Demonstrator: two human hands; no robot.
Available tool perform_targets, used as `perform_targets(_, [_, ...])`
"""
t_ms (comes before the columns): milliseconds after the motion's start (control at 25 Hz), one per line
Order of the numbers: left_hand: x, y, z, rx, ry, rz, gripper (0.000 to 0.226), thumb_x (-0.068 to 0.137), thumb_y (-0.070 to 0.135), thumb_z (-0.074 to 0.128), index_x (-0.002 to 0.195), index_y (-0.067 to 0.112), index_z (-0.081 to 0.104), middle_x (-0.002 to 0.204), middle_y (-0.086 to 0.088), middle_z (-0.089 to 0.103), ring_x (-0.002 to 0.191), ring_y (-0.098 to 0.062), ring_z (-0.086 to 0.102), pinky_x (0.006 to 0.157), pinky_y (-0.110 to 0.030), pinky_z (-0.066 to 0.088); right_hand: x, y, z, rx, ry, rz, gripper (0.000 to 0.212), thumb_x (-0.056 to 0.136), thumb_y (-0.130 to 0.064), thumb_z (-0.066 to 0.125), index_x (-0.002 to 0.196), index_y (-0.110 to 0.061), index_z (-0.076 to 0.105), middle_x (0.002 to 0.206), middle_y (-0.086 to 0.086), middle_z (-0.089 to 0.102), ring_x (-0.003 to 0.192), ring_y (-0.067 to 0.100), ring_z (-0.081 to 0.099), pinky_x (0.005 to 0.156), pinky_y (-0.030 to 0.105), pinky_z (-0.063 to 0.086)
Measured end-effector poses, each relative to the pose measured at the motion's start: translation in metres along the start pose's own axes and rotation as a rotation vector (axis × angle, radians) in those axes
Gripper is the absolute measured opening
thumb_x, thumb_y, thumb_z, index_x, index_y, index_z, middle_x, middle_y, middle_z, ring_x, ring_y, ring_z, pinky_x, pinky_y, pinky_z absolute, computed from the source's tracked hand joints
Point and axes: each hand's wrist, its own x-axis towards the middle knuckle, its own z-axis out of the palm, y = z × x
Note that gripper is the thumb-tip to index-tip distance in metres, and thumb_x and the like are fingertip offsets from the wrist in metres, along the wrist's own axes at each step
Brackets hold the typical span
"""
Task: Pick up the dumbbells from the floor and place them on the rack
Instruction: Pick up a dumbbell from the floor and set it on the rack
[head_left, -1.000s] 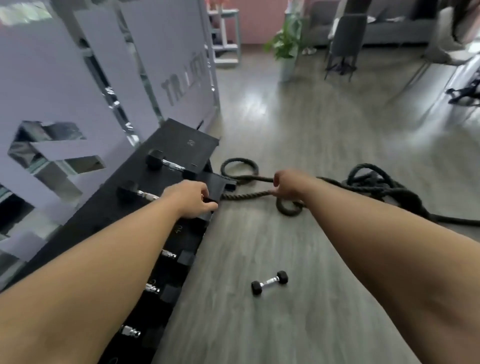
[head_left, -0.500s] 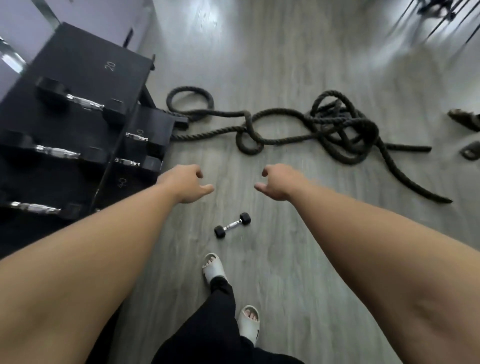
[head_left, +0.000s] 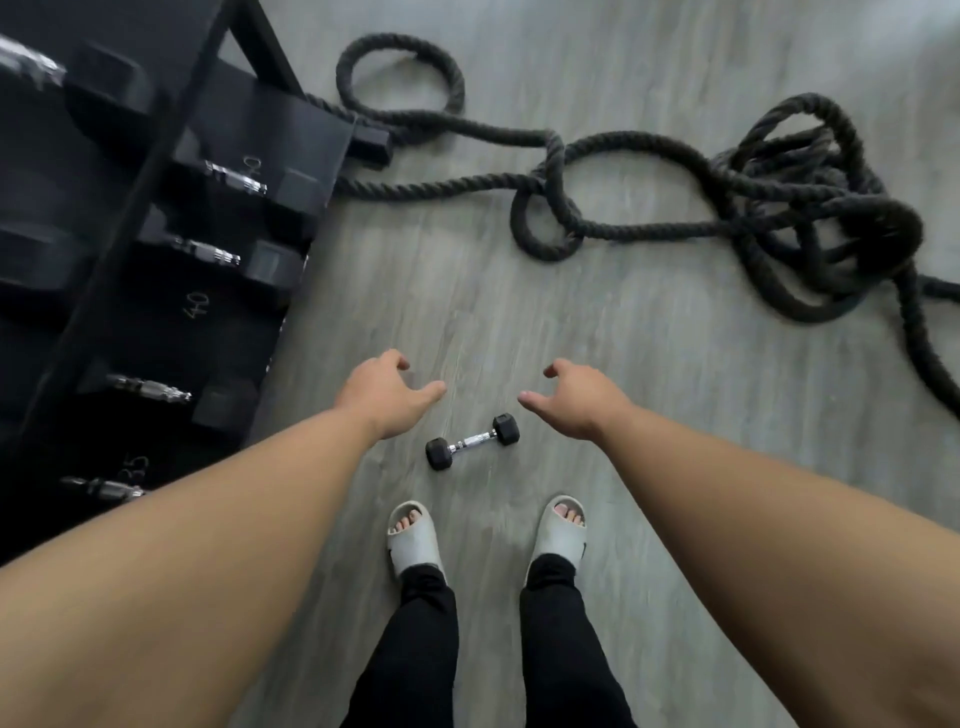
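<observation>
the dumbbell lay on the grey floor, just in front of the two feet in pale slippers. it was below both hands and between them, a little nearer to the person than the fingertips were. its long axis ran on a slant: the left head was lower in the picture and nearer the feet, the right head was higher and pointed toward the right hand. that right head was close under the right thumb, so i judged the right hand to be the nearer one, though the left hand was not much further. neither hand touched the dumbbell.

both hands were empty, with fingers loosely spread and curved downward, the thumbs turned toward each other. the bright metal handle was free on all sides, and i think a grip from above across the handle would suit.

the black rack stood to the left, near the left arm, with several dumbbells already resting on it and chalk numbers on its shelf. a thick black rope lay coiled further ahead and to the right, well apart from the dumbbell. nothing stood between the hands and the dumbbell.
</observation>
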Motion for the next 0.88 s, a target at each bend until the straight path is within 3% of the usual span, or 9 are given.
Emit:
perform_targets(200, [0.1,-0.053,0.108,-0.23,-0.019,-0.186,0.066,0.086,0.057,0.072,0.137,0.018,0.055,0.138,-0.006,0.06,0.122,-0.026,0.059,0.102,-0.041,0.05,0.129,0.044,0.087,0.029,-0.107,0.044,0.075,0.09,-0.059,0.06,0.145,-0.011,0.045,0.135,0.012,0.061,0.12,0.03,0.058,0.082,0.035,0.044])
perform_targets(360, [0.181,-0.112,0.193,-0.337,0.011,-0.347,0.064,0.086,0.055,0.071,0.136,0.018,0.055,0.136,-0.006,0.061,0.123,-0.026,0.058,0.094,-0.033,0.045,0.221,0.08,0.172,0.093,-0.12,0.115,0.076,0.087,-0.06,0.062,0.144,-0.012,0.047,0.131,0.011,0.064,0.12,0.029,0.059,0.08,0.033,0.041])
perform_targets(520, [0.25,-0.162,0.277,-0.402,0.013,-0.428,0.065,0.085,0.054,0.071,0.138,0.02,0.053,0.14,-0.006,0.055,0.124,-0.026,0.057,0.102,-0.036,0.045,0.298,0.104,0.246,0.063,-0.111,0.121,0.074,0.087,-0.057,0.063,0.145,-0.014,0.047,0.133,0.012,0.06,0.098,0.026,0.058,0.074,0.034,0.042])
perform_targets(680, [0.294,-0.192,0.354,-0.403,-0.002,-0.449,0.073,0.082,0.053,0.076,0.142,0.02,0.052,0.143,-0.007,0.05,0.127,-0.025,0.054,0.102,-0.032,0.041,0.361,0.114,0.307,0.079,-0.105,0.125,0.074,0.085,-0.053,0.066,0.144,-0.014,0.045,0.127,0.013,0.06,0.099,0.025,0.063,0.074,0.035,0.051])
perform_targets(720, [0.298,-0.197,0.367,-0.401,-0.011,-0.45,0.074,0.08,0.052,0.078,0.142,0.02,0.052,0.142,-0.008,0.05,0.126,-0.025,0.054,0.102,-0.033,0.042,0.369,0.116,0.317,0.086,-0.115,0.133,0.072,0.085,-0.051,0.067,0.143,-0.015,0.045,0.126,0.013,0.059,0.09,0.022,0.066,0.067,0.033,0.053])
perform_targets(800, [0.306,-0.207,0.389,-0.415,-0.031,-0.449,0.072,0.077,0.048,0.083,0.137,0.02,0.055,0.137,-0.008,0.051,0.114,-0.024,0.056,0.095,-0.031,0.047,0.384,0.124,0.336,0.079,-0.128,0.155,0.063,0.085,-0.047,0.069,0.136,-0.017,0.049,0.125,0.013,0.056,0.068,0.01,0.06,0.049,0.025,0.044])
perform_targets(880, [0.308,-0.215,0.395,-0.429,-0.033,-0.438,0.06,0.075,0.041,0.087,0.124,0.021,0.06,0.131,-0.008,0.053,0.1,-0.022,0.058,0.074,-0.027,0.047,0.389,0.128,0.34,0.058,-0.124,0.157,0.048,0.083,-0.044,0.071,0.121,-0.019,0.055,0.119,0.013,0.057,0.064,0.007,0.054,0.043,0.022,0.039])
